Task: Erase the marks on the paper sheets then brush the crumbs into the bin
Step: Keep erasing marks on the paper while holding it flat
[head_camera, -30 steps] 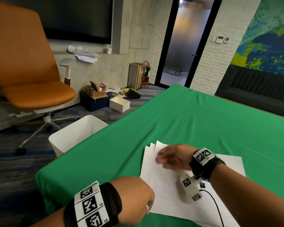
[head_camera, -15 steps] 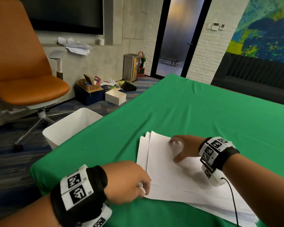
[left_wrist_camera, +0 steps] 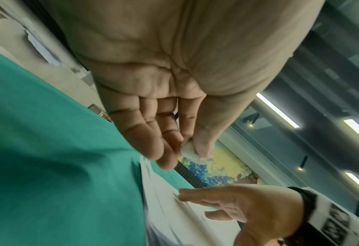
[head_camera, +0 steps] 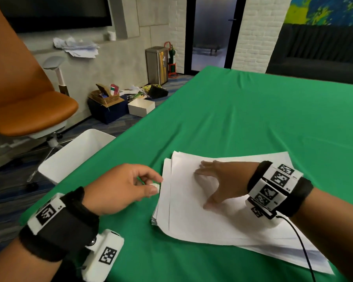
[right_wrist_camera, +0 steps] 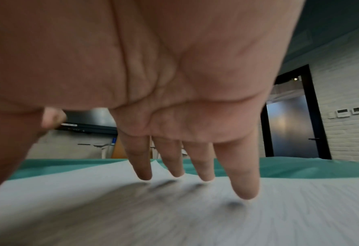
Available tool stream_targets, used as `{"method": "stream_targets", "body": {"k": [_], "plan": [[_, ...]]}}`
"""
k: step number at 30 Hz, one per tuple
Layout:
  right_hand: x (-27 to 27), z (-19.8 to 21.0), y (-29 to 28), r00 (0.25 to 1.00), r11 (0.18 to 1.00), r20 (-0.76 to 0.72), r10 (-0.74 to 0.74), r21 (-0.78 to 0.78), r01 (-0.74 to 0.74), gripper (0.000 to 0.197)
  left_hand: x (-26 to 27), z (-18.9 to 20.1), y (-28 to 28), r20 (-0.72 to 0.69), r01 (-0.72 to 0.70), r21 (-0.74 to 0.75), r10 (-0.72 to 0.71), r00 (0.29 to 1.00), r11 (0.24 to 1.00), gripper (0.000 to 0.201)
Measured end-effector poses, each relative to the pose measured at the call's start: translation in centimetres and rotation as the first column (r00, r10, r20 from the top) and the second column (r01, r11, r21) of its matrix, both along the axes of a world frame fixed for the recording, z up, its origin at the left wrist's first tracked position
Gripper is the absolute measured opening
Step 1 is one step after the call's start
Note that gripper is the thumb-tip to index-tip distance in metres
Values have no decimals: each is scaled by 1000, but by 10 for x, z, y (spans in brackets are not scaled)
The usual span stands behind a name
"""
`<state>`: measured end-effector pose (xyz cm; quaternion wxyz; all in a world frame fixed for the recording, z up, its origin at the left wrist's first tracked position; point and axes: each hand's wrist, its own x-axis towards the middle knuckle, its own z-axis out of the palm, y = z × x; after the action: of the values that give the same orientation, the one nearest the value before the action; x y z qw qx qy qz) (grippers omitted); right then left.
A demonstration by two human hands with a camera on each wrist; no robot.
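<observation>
A stack of white paper sheets (head_camera: 202, 224) lies on the green tablecloth (head_camera: 243, 119). My left hand (head_camera: 122, 188) hovers at the stack's left edge and pinches a small white eraser (head_camera: 155, 187) between thumb and fingers; the left wrist view shows the eraser (left_wrist_camera: 190, 152) at the fingertips. My right hand (head_camera: 222, 180) is spread open, palm down, low over the top sheet, its fingers (right_wrist_camera: 243, 183) straight and just above the paper (right_wrist_camera: 195, 216). I see no marks on the top sheet. The white bin (head_camera: 73, 155) stands on the floor beside the table's left edge.
An orange office chair (head_camera: 25, 94) stands on the left behind the bin. Boxes and clutter (head_camera: 114, 104) lie on the floor by the wall, with a metal bin (head_camera: 157, 65) near the doorway. The green cloth beyond the paper is bare.
My right hand has opened flat and swept across the top sheet. My left hand has moved up to the stack's left edge, with the eraser now showing at its fingertips.
</observation>
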<state>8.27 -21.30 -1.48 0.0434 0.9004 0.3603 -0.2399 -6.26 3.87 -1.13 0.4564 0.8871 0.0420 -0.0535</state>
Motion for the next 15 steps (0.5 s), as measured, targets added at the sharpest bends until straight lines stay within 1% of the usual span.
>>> {"method": "stream_targets", "body": {"k": [2, 5, 7, 9, 13, 15], "plan": [[-5, 6, -3, 1000, 999, 18, 13, 29, -13, 111, 6, -5, 6, -3, -58, -9, 58, 998, 998, 13], [-5, 12, -8, 1000, 998, -2, 13, 59, -13, 111, 13, -10, 11, -37, -113, -58, 111, 993, 992, 10], [-3, 11, -9, 1000, 998, 2, 21, 60, -21, 109, 18, -10, 11, -72, -108, -113, 100, 992, 988, 13], [0, 8, -6, 999, 998, 22, 30, 55, -31, 105, 26, -9, 10, -106, -72, -138, 57, 993, 988, 18], [-1, 0, -2, 1000, 999, -11, 7, 31, -6, 89, 47, -6, -1, -167, 31, -53, -39, 985, 998, 22], [-2, -6, -1, 1000, 1000, 9, 6, 15, -6, 89, 58, -7, -8, -170, 55, 61, -44, 985, 997, 21]]}}
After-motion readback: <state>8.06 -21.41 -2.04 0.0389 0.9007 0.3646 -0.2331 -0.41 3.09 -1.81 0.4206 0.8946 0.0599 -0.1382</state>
